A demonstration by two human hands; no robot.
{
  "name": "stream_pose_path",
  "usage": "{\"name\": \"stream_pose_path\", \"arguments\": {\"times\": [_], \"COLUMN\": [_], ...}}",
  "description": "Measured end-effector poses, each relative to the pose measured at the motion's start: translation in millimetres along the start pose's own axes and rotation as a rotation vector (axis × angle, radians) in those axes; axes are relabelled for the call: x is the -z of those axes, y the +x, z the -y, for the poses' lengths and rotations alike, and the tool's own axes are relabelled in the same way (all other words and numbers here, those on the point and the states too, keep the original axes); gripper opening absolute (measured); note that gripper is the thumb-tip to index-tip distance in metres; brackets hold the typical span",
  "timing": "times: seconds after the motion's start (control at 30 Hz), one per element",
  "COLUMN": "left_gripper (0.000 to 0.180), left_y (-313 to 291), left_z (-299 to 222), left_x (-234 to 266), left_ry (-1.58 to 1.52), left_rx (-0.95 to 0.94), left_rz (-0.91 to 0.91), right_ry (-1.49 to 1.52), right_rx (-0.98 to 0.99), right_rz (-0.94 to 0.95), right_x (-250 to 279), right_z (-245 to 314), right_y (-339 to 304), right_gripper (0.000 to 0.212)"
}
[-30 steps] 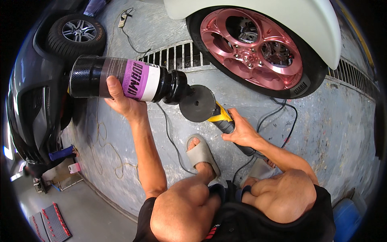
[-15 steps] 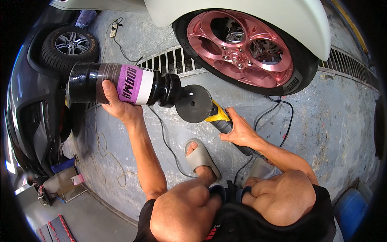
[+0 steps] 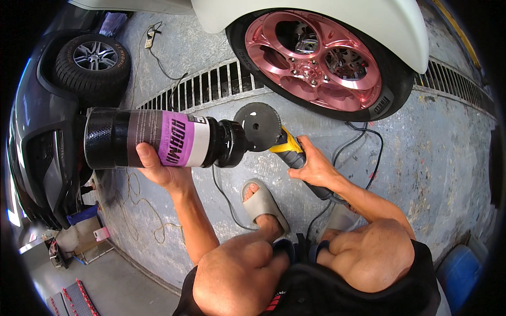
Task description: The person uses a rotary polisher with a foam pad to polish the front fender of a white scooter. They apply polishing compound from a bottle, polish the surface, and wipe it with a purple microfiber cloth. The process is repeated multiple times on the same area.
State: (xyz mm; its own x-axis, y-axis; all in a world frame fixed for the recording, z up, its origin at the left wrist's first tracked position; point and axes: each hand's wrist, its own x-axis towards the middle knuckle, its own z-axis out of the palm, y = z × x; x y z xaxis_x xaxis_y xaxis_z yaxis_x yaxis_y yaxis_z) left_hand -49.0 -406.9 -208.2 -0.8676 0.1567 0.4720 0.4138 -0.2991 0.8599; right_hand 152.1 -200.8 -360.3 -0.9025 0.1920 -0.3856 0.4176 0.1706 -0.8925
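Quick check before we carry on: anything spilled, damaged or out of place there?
I see no obvious spill. The floor paint looks scuffed and blotchy on the right, so wear is the main blemish. A loose dark cable also trails close to the left sandal, a possible snag.

Head-worn fisheye view, facing downward

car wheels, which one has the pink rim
The wheel under the white fender, nearer the right hand, is pink-rimmed; the other wheel, beside the dark car at left, is silver-spoked.
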Motion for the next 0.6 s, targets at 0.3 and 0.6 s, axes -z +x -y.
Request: {"name": "stream_pose_path", "arguments": {"times": [0.3, 0.6], "left_gripper": [0.063, 0.059], "left_y": [-2, -9], "left_z": [13, 44], "left_x": [-20, 30], "left_ry": [0.059, -0.067], "left_rx": [-0.051, 0.139], "left_rz": [-0.067, -0.347], "right_ry": [0.000, 0.060], "right_rx": [-0.017, -0.097], "right_rz": [0.017, -0.027], "right_x": [-1, 5], "right_z": [2, -13], "right_y": [-9, -13], "right_gripper": [0.081, 0.084]}}
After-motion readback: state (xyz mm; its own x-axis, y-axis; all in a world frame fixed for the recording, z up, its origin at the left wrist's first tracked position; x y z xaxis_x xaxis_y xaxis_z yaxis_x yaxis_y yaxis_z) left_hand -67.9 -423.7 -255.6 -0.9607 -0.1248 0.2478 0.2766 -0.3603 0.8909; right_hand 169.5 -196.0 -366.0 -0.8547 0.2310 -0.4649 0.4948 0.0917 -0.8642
